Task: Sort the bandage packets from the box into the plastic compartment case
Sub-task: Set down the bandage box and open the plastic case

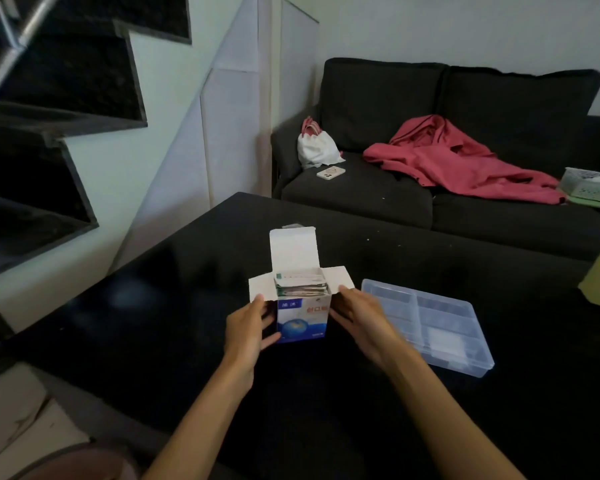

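From the head view, our left hand (248, 327) and right hand (359, 320) grip the open box (302, 318) on the black table (153, 306); bandage packets (300, 284) fill it. The clear compartment case (430, 320) lies just right; its contents are blurred.

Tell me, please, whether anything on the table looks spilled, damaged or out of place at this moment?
Nothing stands out. The box stands upright with its flaps open and the bandage packets stacked inside, the left hand and right hand at its sides. The plastic compartment case lies flat and open beside it on the black table.
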{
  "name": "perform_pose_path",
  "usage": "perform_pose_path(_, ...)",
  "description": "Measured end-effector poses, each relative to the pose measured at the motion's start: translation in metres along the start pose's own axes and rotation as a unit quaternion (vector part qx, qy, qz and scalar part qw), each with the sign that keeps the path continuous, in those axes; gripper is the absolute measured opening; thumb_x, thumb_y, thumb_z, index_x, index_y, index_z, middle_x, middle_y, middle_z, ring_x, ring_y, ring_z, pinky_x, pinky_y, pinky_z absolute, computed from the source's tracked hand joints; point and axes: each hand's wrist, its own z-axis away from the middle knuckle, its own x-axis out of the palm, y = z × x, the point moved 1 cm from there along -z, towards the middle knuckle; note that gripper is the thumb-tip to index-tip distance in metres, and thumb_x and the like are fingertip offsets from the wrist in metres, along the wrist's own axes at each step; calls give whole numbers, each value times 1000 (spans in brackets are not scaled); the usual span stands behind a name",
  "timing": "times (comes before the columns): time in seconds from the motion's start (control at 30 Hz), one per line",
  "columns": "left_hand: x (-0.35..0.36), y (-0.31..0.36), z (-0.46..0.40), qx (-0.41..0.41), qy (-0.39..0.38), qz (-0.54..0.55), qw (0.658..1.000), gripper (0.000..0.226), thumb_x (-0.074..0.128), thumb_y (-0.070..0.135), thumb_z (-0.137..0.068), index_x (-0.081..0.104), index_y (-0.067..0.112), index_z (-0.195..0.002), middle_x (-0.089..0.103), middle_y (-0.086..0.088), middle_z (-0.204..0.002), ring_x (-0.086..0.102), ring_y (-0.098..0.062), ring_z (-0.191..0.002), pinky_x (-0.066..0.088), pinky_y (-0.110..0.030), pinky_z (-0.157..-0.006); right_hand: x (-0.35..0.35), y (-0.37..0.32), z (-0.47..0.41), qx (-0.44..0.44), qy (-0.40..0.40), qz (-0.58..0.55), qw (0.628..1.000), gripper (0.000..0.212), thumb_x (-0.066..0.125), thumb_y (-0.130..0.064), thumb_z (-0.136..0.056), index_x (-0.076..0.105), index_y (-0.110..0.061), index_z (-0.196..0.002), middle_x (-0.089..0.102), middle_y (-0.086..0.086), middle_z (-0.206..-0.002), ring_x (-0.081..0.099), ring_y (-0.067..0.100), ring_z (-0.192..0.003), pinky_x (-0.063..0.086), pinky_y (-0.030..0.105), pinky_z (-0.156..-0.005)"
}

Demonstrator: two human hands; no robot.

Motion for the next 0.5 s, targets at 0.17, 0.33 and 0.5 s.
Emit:
perform_pose_path(0.17,2,-11,-13,-7,52,-24,998,39,43,36,-98,49,14,-130,54,-6,-130,53,-20,-115,45,-37,-87,-6,-5,-2,9,-15,15,1000,21,47,-25,-96,53,-16,-115,52,10,-132,51,23,-119,46,36,-95)
perform_pose_path(0.33,9,9,14,233,228,-41,944,25,46,36,-96,52,12,-92,56,4,-83,52,-4,-75,41,-14,-67,-57,-21,22,-56,127,162,977,31,51,-23,-95,53,-14,-124,58,8,-117,60,18,-101,51,30,-80)
perform_pose_path(0.5,63,0,47,307,-138,-304,891,21,43,30,-98,64,26,-102,67,7,-101,59,8,-87,47,-9,-72,-131,-34,60,5,227,310,923,17,56,-21,-92,66,-8,-98,67,8,-83,63,16,-72,46,24,-58)
